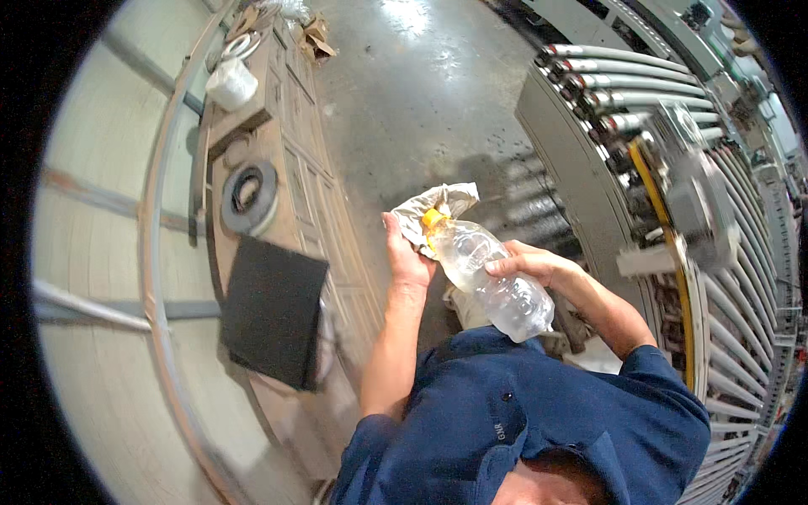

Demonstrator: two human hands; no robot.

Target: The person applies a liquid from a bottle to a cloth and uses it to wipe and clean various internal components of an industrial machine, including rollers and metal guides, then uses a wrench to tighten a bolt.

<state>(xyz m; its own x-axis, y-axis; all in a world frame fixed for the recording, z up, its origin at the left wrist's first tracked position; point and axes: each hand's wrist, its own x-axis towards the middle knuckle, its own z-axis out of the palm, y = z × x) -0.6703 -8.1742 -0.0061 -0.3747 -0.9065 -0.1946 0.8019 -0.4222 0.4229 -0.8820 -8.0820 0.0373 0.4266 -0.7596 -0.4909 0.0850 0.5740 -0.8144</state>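
Observation:
A clear plastic bottle [515, 307] with a yellow top slants across in front of me, its top toward the upper left. My right hand [530, 264] grips it around the middle, thumb across the near side. At the yellow top lies a pale, crumpled cloth [459, 199], which rests in my left hand [407, 257]. The bottle's top touches or nearly touches this cloth; the exact contact is hard to see. Most of my left fingers are hidden under the cloth.
On the left, a long wooden cabinet [282, 164] carries a dark ring-shaped roll [250, 199], a black flat panel [273, 311] and a white roll [231, 84]. A roller conveyor machine [581, 168] with a yellow edge stands on the right. Grey concrete floor [404, 101] runs between them.

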